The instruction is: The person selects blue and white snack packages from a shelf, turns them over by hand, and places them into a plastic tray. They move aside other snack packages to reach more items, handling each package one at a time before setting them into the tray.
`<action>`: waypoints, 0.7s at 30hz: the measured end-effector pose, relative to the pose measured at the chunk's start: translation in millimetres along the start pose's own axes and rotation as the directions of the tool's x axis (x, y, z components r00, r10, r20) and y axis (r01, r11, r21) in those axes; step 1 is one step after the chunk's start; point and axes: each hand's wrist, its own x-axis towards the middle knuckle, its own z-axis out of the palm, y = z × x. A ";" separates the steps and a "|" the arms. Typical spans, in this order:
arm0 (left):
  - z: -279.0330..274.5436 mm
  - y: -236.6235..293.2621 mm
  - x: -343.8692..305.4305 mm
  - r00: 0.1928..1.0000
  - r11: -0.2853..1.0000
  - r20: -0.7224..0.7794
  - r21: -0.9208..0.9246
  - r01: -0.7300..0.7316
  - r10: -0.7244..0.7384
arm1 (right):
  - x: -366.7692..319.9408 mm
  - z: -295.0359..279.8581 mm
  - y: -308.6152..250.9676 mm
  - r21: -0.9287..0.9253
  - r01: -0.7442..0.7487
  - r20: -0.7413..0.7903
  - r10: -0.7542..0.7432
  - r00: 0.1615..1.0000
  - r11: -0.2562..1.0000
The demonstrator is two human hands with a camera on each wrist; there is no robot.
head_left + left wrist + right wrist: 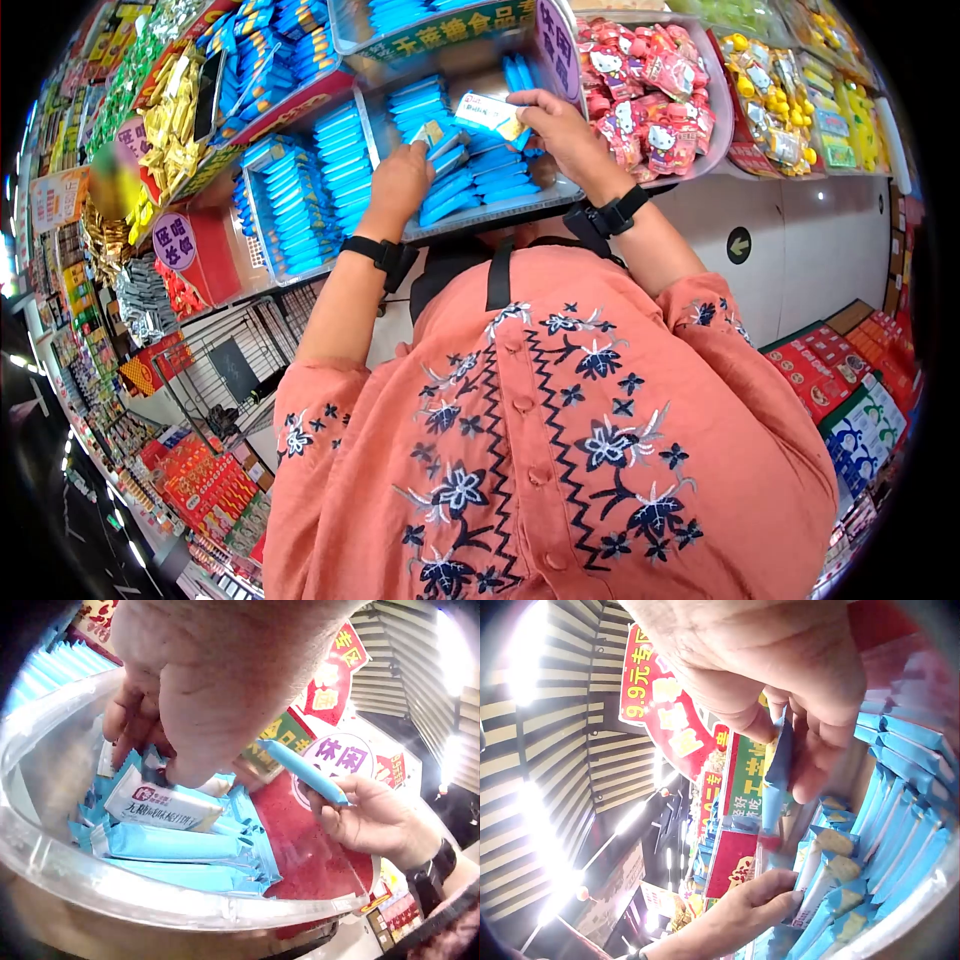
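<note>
My right hand [568,128] pinches a blue-and-white cracker packet [488,113] by its right end, raised over a bin [545,195] of similar packets. In the right wrist view this packet [778,776] is seen edge-on between thumb and fingers. My left hand [402,182] reaches into the bin and grips another cracker packet [445,143] at its near end. Seen from the left wrist, its fingers [127,724] curl down among the packets, partly hidden by the hand. A packet with a white label [161,808] lies just below them.
Rows of blue packets [345,160] fill the compartment to the left. A tub of pink Hello Kitty bags [650,95] stands at right, with yellow-topped packages [765,100] beyond. The bin's clear rim [187,904] runs along the near side. A wire cart [225,365] stands at lower left.
</note>
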 end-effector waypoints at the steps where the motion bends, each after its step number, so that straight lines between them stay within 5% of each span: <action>1: 0.6 -1.7 2.9 0.999 0.999 0.038 -0.024 0.026 -0.025 | 0.0 -1.0 1.2 0.000 -0.001 0.003 0.001 1.000 1.000; 6: -12.1 -4.2 15.9 0.966 0.971 0.196 -0.138 0.196 -0.167 | -0.5 -1.7 3.5 -0.018 0.013 -0.014 -0.013 1.000 1.000; 12: -12.3 -33.8 20.5 0.944 0.818 0.296 -0.500 0.282 -0.145 | 4.8 3.2 9.9 0.033 0.081 -0.073 -0.079 0.994 0.996; 16: -35.7 -24.9 22.4 0.836 0.655 0.510 -0.563 0.504 -0.204 | 3.0 9.9 4.4 0.069 0.086 -0.097 -0.079 0.992 0.994; 21: -40.6 -30.7 16.8 0.814 0.557 0.555 -0.627 0.545 -0.173 | 4.4 9.9 5.0 0.063 0.054 -0.084 -0.049 0.995 0.997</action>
